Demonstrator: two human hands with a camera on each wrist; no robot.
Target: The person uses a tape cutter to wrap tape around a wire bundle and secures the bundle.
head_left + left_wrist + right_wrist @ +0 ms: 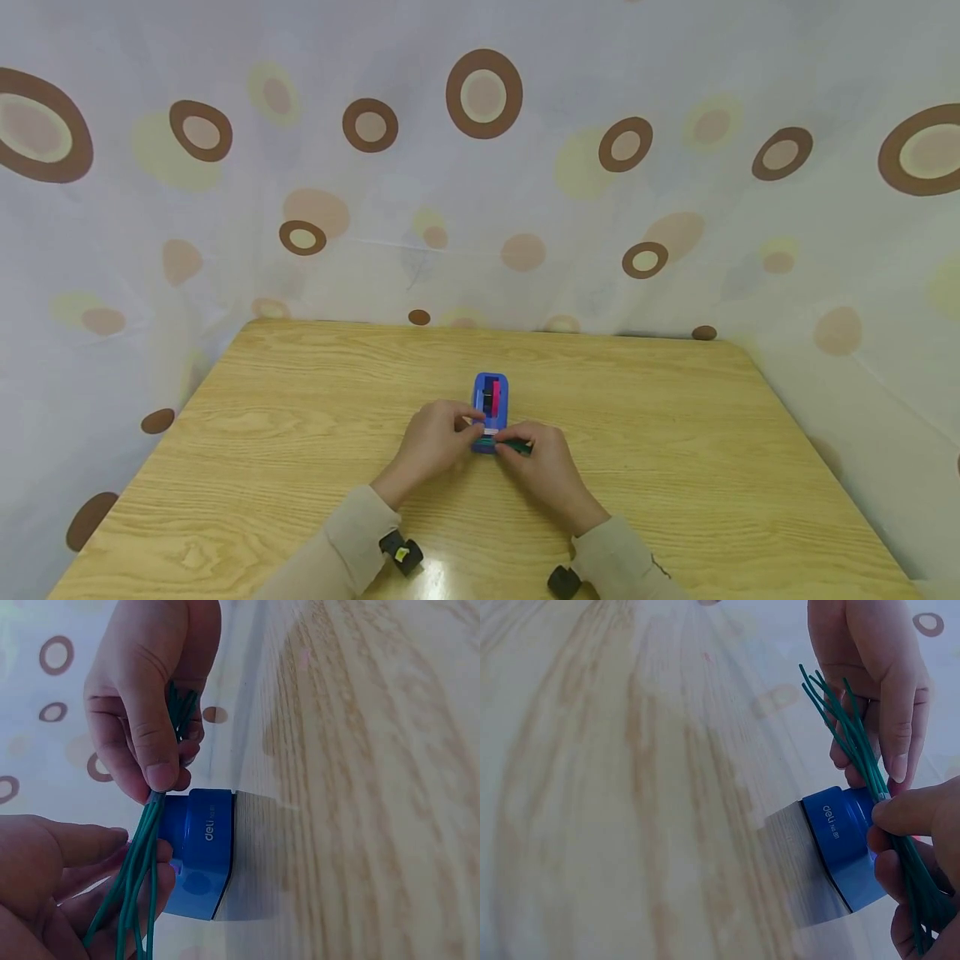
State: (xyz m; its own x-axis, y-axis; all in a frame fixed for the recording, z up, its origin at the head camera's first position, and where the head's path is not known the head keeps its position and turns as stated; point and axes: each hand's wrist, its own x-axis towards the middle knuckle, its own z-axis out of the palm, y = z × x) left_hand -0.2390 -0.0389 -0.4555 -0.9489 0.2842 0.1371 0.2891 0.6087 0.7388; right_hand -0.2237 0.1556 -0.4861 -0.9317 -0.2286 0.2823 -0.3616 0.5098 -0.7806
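A blue tape dispenser (502, 410) with a pink wheel stands on the wooden table, its "deli" front facing me. Just above its near end, my right hand (546, 467) pinches a bundle of thin green wires (136, 870) between thumb and fingers. A small shiny band (884, 796) circles the bundle close to the right thumb. From the left comes my left hand (435, 437), its thumb and fingers fairly straight beside the dispenser. In the left wrist view the loose wire ends lie across the left fingers, while that thumb stays apart from them.
Bare wood of the table (660, 433) spreads on both sides of the dispenser. Behind and beside the table hangs a pale cloth (480, 183) with brown rings and dots. Each wrist wears a small black device (401, 552) near its beige sleeve (622, 558).
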